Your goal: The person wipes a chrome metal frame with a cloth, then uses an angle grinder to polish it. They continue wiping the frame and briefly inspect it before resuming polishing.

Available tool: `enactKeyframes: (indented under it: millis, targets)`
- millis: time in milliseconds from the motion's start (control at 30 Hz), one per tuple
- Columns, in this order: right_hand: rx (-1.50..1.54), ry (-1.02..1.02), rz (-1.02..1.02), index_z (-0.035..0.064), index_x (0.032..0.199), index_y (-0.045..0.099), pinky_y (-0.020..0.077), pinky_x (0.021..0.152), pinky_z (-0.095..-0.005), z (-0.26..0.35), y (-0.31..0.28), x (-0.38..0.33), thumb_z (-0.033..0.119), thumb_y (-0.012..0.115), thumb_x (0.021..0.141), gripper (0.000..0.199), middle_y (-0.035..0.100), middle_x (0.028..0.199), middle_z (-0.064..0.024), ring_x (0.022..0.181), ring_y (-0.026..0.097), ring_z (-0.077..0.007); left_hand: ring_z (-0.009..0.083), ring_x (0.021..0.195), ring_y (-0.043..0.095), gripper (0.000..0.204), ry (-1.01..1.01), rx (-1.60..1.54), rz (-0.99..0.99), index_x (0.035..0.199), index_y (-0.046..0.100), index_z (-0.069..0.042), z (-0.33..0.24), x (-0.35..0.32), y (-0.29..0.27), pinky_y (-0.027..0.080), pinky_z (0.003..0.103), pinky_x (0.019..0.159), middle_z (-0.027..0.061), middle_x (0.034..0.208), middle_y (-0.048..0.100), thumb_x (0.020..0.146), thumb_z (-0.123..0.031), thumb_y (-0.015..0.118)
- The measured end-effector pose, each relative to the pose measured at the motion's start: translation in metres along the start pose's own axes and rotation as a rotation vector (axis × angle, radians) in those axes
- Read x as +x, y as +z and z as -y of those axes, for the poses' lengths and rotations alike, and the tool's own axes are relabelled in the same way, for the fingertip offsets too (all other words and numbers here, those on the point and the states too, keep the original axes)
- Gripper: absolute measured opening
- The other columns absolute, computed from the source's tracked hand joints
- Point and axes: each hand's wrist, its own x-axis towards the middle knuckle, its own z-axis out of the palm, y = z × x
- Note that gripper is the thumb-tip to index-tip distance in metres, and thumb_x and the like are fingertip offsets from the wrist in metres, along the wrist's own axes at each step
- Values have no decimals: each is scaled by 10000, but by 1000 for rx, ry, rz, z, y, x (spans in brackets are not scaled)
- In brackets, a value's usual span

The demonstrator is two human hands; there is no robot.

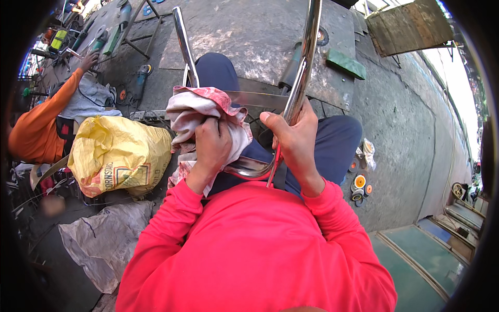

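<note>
Bent chrome tubing [248, 167]: centre to upper centre of view, over the lap [335, 143], presumably for support. Right hand [297, 138]: gripping the tubing's right length, likely to steady it. Left hand [213, 141]: closed on bunched pink-and-white cloth [189, 112], perhaps for padding.

Left hand [212, 145] clutched red-and-white cloth [185, 114] over part of bent chrome tube [310, 39]; right hand [299, 138] gripped its right leg. Yellow sack [122, 153] sat left, near orange-sleeved co-worker [44, 127].
</note>
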Motion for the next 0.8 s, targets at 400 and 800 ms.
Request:
enactKeyframes:
  millis: [400, 800]
  targets:
    - [-89, -87, 26, 13, 896, 496, 365, 378, -222, -10, -2, 10, 74, 695, 807, 226, 538, 622, -14, 416, 463, -60, 463, 674, 600, 115, 216, -143, 145, 895, 609, 50, -16, -5, 3, 466, 504, 617, 275, 722, 604, 825, -9, 541]
    - [-116, -16, 45, -42, 955, 536, 459, 577, -234, -6, -3, 4, 132, 768, 787, 335, 627, 775, -42, 665, 546, -62, 365, 731, 657, 227, 503, 128, 361, 1025, 635, 15, -12, 5, 0, 528, 436, 625, 201, 833, 647, 805, -38, 649]
